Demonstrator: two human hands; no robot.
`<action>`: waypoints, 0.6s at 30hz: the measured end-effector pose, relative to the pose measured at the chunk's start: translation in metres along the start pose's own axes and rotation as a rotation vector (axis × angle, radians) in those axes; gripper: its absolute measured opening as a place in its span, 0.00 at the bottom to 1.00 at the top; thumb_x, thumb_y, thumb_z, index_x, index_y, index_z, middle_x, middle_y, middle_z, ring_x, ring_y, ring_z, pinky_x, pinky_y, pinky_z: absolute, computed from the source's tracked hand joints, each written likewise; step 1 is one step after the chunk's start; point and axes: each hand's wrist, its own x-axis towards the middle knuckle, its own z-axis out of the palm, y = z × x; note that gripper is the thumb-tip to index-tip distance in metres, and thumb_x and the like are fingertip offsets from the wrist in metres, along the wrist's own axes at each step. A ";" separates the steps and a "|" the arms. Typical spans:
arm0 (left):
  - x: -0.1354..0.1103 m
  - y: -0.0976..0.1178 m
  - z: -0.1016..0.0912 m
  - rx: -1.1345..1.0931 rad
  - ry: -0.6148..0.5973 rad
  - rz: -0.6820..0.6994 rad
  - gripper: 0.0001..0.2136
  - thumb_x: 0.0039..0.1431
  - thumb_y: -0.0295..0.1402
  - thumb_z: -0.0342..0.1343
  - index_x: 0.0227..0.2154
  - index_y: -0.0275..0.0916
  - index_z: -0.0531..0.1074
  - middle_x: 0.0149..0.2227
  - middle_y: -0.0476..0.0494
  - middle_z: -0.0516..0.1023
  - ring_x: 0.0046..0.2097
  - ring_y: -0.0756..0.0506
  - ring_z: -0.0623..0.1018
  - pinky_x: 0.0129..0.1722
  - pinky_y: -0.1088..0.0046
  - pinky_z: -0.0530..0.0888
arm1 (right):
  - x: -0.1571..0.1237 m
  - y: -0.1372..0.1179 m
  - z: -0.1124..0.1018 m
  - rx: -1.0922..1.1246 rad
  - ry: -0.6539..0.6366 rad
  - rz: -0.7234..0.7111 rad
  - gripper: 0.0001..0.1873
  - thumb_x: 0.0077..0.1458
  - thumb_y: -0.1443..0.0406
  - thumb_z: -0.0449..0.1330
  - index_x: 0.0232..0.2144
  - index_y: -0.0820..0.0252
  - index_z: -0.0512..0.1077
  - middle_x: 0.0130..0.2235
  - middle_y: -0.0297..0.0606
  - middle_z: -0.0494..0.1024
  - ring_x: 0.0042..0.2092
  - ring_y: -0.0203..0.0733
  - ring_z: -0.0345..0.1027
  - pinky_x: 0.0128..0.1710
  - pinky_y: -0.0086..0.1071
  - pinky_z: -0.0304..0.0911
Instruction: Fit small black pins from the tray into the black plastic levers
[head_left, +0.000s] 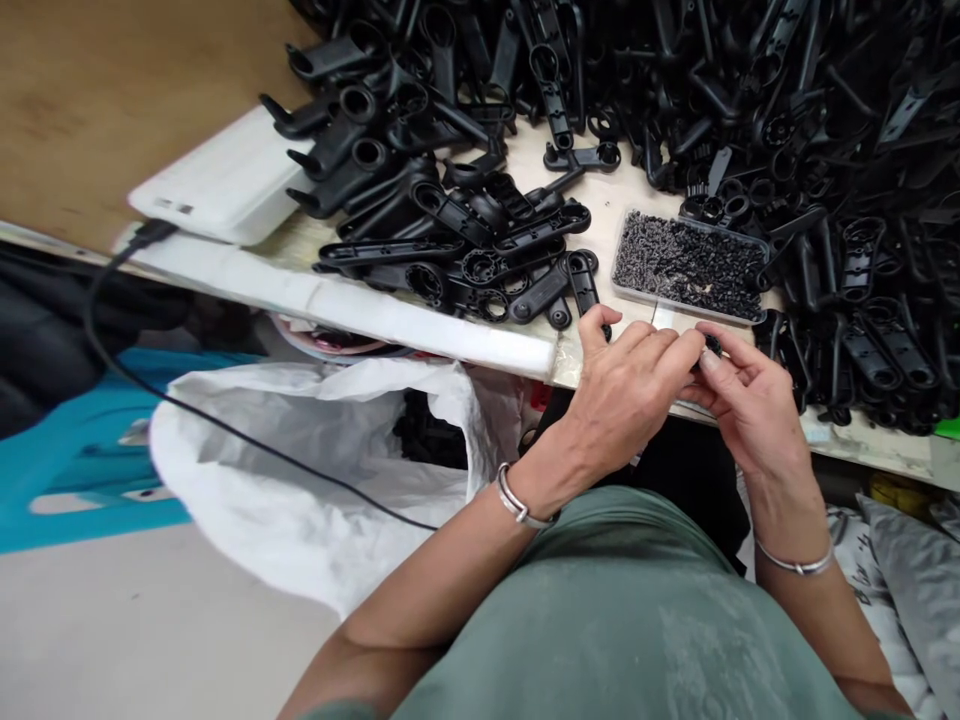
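My left hand (626, 385) and my right hand (742, 395) meet at the table's front edge, fingers pinched together round a small black plastic part (711, 347) held between them. The left thumb touches the end of a black plastic arm (583, 285) lying on the table. Just beyond my hands stands a clear tray (686, 267) full of small black screws. A big heap of black plastic arms with ring ends (750, 90) covers the table behind and to the right.
A white box (225, 180) sits at the table's left corner, with a black cable (225, 430) running down from it. A white woven sack (315, 470) hangs open below the table edge. Grey bags (907, 570) lie at the lower right.
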 end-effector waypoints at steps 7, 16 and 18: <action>-0.002 -0.001 0.002 -0.054 0.020 0.020 0.06 0.69 0.33 0.54 0.43 0.38 0.72 0.37 0.50 0.84 0.38 0.47 0.78 0.51 0.62 0.58 | 0.004 0.003 -0.011 -0.005 -0.058 -0.003 0.24 0.47 0.58 0.72 0.47 0.57 0.78 0.35 0.34 0.81 0.33 0.38 0.76 0.41 0.39 0.77; -0.004 -0.006 0.000 -0.111 -0.054 0.048 0.08 0.68 0.33 0.54 0.47 0.41 0.72 0.37 0.49 0.83 0.39 0.48 0.78 0.52 0.62 0.58 | 0.005 -0.010 -0.028 -0.191 -0.215 0.003 0.24 0.49 0.56 0.71 0.48 0.57 0.79 0.29 0.34 0.80 0.30 0.37 0.75 0.39 0.37 0.76; -0.004 -0.007 -0.001 -0.129 -0.068 0.059 0.08 0.68 0.32 0.54 0.47 0.41 0.72 0.37 0.49 0.83 0.39 0.48 0.77 0.53 0.61 0.58 | 0.006 -0.012 -0.031 -0.207 -0.256 0.014 0.24 0.50 0.56 0.71 0.48 0.58 0.79 0.27 0.33 0.79 0.29 0.37 0.75 0.38 0.36 0.75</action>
